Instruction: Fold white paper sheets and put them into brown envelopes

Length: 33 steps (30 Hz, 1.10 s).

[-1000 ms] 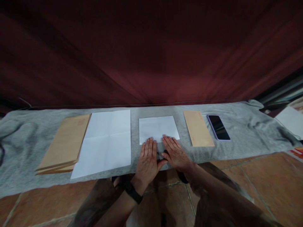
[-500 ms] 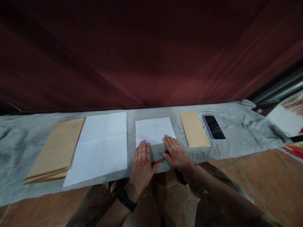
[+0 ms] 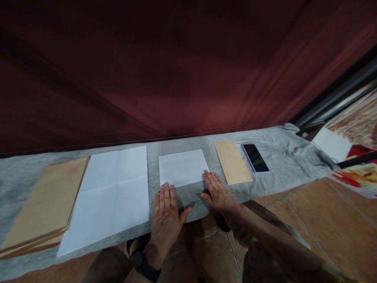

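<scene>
My left hand (image 3: 166, 212) lies flat and open on the grey cloth (image 3: 282, 157), its fingertips at the near edge of a small folded white sheet (image 3: 182, 167). My right hand (image 3: 218, 191) also rests flat with fingers stretched out, touching the sheet's near right corner. Neither hand holds anything. A black band sits on my left wrist.
A large creased white sheet (image 3: 113, 192) lies left of the folded one, beside a stack of brown envelopes (image 3: 44, 206). To the right lie one brown envelope (image 3: 232, 162) and a dark phone (image 3: 255, 157). A dark red curtain (image 3: 176, 70) hangs behind; brown tiles (image 3: 324, 220) cover the floor.
Both hands have slid back toward me off the folded sheet, the left one further. The view has swung to the right, so everything sits further left.
</scene>
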Tool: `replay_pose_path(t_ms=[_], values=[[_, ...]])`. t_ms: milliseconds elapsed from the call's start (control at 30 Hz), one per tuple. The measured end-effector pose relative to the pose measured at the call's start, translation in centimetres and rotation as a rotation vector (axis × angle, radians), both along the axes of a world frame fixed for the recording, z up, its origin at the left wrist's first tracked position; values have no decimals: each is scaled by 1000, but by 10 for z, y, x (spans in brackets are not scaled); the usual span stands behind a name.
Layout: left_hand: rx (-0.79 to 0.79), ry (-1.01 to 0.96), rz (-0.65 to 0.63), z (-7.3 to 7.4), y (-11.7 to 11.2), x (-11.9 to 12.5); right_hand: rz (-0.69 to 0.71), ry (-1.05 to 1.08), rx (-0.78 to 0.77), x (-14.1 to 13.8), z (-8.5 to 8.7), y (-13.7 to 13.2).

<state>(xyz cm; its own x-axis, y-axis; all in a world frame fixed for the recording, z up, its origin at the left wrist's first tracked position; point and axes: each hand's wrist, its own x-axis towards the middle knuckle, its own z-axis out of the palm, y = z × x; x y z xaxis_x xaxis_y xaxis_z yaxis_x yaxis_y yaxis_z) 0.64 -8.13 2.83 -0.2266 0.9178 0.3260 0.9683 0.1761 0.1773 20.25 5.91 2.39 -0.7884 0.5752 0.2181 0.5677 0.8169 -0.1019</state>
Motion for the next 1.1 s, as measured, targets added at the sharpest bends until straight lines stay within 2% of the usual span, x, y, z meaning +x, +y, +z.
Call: replay_pose_path(t_ms=[267, 367, 500, 633, 733, 867, 1100], values=[[58, -5, 19, -1, -4, -2, -40, 12, 10, 11, -1, -1], [60, -6, 24, -1, -5, -3, -62, 28, 7, 12, 3, -1], [62, 2, 19, -1, -4, -3, -80, 62, -34, -3, 17, -4], [52, 32, 10, 1, -2, -4, 72, 55, -109, -32, 25, -17], [13, 56, -31, 3, 0, -5, 182, 46, -126, -51, 21, -29], [-33, 70, -71, 4, 1, -5, 169, 37, -123, -63, 12, -37], [11, 15, -24, 2, -2, -7, 105, 74, -55, -46, 5, -31]])
